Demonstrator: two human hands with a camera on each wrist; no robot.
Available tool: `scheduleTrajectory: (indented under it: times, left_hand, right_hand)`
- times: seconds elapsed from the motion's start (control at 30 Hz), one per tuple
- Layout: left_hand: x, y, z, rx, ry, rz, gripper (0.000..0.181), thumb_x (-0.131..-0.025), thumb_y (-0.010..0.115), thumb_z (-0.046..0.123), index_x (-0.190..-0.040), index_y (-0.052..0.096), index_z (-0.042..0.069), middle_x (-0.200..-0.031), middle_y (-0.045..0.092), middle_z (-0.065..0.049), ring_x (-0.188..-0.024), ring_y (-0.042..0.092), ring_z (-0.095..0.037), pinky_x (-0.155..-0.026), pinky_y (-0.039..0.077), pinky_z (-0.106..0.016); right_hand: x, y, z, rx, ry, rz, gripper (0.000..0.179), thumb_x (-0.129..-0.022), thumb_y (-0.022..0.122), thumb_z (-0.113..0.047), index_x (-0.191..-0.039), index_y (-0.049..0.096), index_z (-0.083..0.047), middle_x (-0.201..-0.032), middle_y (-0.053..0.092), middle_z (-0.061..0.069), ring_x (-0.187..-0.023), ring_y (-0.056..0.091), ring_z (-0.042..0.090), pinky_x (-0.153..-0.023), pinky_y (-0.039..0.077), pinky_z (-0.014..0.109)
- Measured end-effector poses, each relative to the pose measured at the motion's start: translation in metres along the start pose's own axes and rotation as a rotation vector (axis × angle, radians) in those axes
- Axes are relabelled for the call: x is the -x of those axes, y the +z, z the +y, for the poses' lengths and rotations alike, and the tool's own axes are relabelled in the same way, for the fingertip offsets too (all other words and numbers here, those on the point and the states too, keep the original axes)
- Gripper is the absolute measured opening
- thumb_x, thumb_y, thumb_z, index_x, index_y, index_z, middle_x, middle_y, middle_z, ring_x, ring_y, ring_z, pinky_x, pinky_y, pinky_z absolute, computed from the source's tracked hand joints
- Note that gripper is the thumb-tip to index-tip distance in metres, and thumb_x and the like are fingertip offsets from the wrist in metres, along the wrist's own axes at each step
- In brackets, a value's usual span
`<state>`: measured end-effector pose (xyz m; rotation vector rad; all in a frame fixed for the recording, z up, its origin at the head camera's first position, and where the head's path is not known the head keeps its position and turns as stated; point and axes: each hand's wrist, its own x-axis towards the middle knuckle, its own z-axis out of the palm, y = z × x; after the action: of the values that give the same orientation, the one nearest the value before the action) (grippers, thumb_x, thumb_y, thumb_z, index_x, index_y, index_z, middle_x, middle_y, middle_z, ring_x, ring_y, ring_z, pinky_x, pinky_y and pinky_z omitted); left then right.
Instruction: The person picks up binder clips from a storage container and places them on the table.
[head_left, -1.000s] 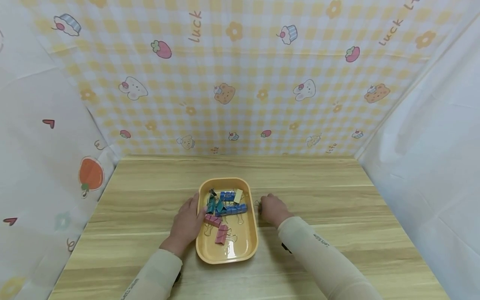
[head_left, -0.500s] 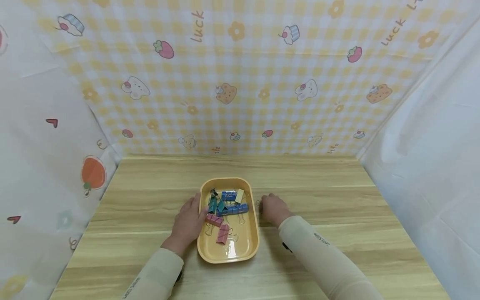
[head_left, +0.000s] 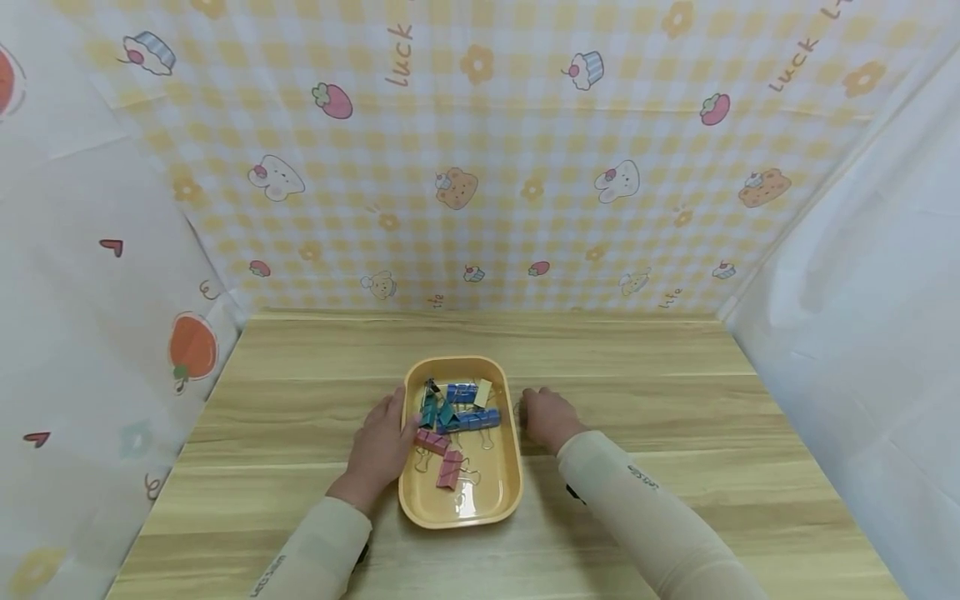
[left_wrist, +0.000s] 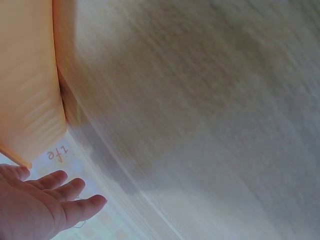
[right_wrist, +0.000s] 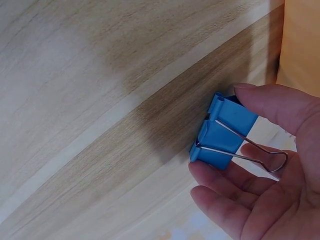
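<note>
Along the left rim of a yellow tray (head_left: 459,518) lies my left hand (head_left: 381,442), its thumb over the edge and the other fingers on the outer side. Those fingers (left_wrist: 70,190) look straight and spread in the left wrist view. Just right of the tray, my right hand (head_left: 551,418) holds a blue binder clip (right_wrist: 232,117) by its ends between thumb and fingers. One wire handle of it points toward the palm. Inside the tray lie several binder clips: blue ones (head_left: 480,419), teal ones (head_left: 428,410), pink ones (head_left: 450,469) and a pale yellow one (head_left: 483,393).
The tray stands on a wood-grain table (head_left: 637,500). Behind it rises a yellow checked cloth (head_left: 495,233) with printed cartoons. White cloths hang at the left (head_left: 90,333) and right (head_left: 862,317) sides.
The whole scene shifts slightly rightward as the head view turns a little. The left hand stays at the tray's rim. The right hand stays beside the tray, still holding the clip.
</note>
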<state>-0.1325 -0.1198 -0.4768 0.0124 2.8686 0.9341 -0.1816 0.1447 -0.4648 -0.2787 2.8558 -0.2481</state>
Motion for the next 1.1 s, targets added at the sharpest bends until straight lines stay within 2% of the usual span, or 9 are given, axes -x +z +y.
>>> scheduleTrajectory:
  times: [0.3,0.53,0.9,1.0,1.1]
  left_hand:
    - [-0.0008,0.0000,0.0014,0.002,0.000,0.001,0.064,-0.103,0.040,0.037,-0.154,0.018,0.004,-0.151,0.028,-0.031,-0.137,0.028,-0.049,-0.107,0.026,-0.067]
    - [0.0015,-0.0004,0.0018,-0.002,-0.004,-0.001,0.065,-0.103,0.042,0.036,-0.154,0.018,0.003,-0.151,0.028,-0.030,-0.138,0.028,-0.048,-0.107,0.027,-0.066]
    - [0.0021,-0.0011,0.0014,0.002,0.013,0.010,0.064,-0.103,0.041,0.035,-0.153,0.019,0.002,-0.149,0.030,-0.031,-0.136,0.030,-0.049,-0.105,0.028,-0.067]
    - [0.0024,-0.0010,0.0017,0.001,0.008,0.005,0.065,-0.103,0.041,0.036,-0.153,0.019,0.002,-0.150,0.030,-0.031,-0.137,0.029,-0.049,-0.105,0.028,-0.067]
    - [0.0026,-0.0011,0.0012,-0.004,0.004,0.003,0.065,-0.103,0.041,0.035,-0.154,0.018,0.002,-0.150,0.029,-0.031,-0.137,0.029,-0.049,-0.105,0.028,-0.067]
  right_hand:
    - [-0.0018,0.0013,0.0002,0.033,0.002,-0.006,0.032,-0.086,0.068,-0.009,-0.115,0.057,-0.004,-0.086,0.058,0.012,-0.077,0.059,0.027,-0.063,0.054,0.041]
    - [-0.0031,0.0037,0.0026,0.032,-0.001,0.000,0.017,-0.088,0.066,-0.011,-0.101,0.056,-0.008,-0.079,0.053,0.009,-0.070,0.054,0.024,-0.058,0.050,0.039]
    - [-0.0042,0.0032,0.0042,0.026,0.005,0.009,0.020,-0.084,0.068,-0.008,-0.100,0.057,-0.007,-0.081,0.055,0.010,-0.072,0.057,0.025,-0.061,0.052,0.042]
    - [-0.0021,0.0015,0.0030,0.016,0.011,0.007,0.024,-0.084,0.069,-0.009,-0.105,0.058,-0.006,-0.084,0.057,0.011,-0.076,0.058,0.026,-0.064,0.053,0.043]
    - [0.0007,-0.0025,0.0012,0.001,0.016,0.006,0.041,-0.084,0.071,-0.012,-0.121,0.057,-0.004,-0.099,0.060,0.016,-0.088,0.061,0.031,-0.073,0.055,0.046]
